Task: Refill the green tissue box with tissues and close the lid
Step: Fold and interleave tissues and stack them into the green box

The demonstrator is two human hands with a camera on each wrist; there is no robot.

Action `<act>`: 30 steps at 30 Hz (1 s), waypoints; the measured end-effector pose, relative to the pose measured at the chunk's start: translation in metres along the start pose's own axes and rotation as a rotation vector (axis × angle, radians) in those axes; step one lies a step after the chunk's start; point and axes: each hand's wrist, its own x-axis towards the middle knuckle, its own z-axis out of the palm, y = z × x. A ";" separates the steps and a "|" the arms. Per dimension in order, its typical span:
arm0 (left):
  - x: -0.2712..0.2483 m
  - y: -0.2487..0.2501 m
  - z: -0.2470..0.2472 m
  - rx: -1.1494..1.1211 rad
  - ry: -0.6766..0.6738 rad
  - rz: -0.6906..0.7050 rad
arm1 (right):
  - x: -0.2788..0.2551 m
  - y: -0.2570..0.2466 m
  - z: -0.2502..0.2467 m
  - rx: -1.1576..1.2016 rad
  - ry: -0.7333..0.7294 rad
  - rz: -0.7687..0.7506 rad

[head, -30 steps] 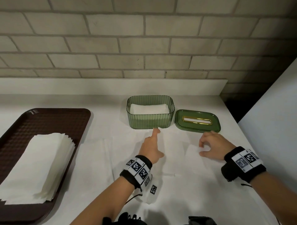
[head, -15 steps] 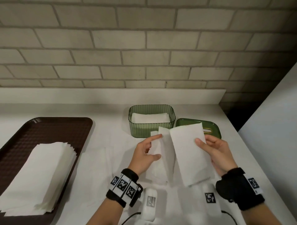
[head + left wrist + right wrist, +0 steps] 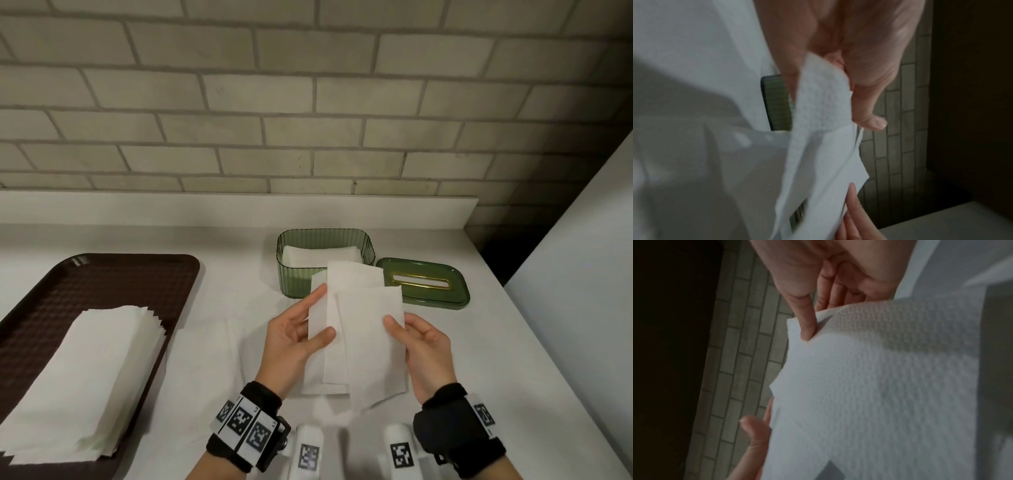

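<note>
Tissues: long axis runs toward the green tissue box.
Left hand: pinches tissues.
Right hand: pinches tissues.
Lid: off, beside box.

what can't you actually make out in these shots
- How full the green box is: in the head view the held tissues cover its front right.
- How many sheets are held: the layers overlap between the left hand and the right hand; both wrist views are blurred.
- Lid: its near left corner is behind the tissues.
- Tray: cut off by the left and bottom edges of the head view.
</note>
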 end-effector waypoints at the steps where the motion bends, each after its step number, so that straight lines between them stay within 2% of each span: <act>1: 0.000 0.000 -0.002 0.017 0.005 0.008 | 0.000 -0.001 -0.001 -0.018 0.014 -0.026; 3: 0.001 -0.002 -0.010 0.108 0.030 0.038 | 0.002 -0.002 -0.004 -0.060 0.017 -0.068; 6: 0.003 -0.003 -0.021 0.244 0.036 0.046 | 0.004 -0.001 -0.009 -0.138 -0.060 -0.072; 11: -0.002 -0.008 -0.032 0.303 -0.008 -0.035 | -0.004 0.006 -0.012 -0.294 -0.178 -0.043; 17: -0.007 -0.012 -0.037 0.375 0.086 -0.033 | -0.011 -0.006 -0.020 -0.304 -0.190 -0.122; 22: -0.007 -0.005 -0.032 0.255 0.087 -0.016 | -0.018 -0.021 -0.021 -0.274 -0.366 -0.199; 24: -0.006 -0.003 -0.028 0.210 0.094 -0.023 | -0.020 -0.025 -0.018 -0.229 -0.393 -0.223; 30: -0.004 0.005 -0.015 -0.003 0.097 -0.160 | -0.020 -0.021 -0.003 -0.189 -0.424 -0.232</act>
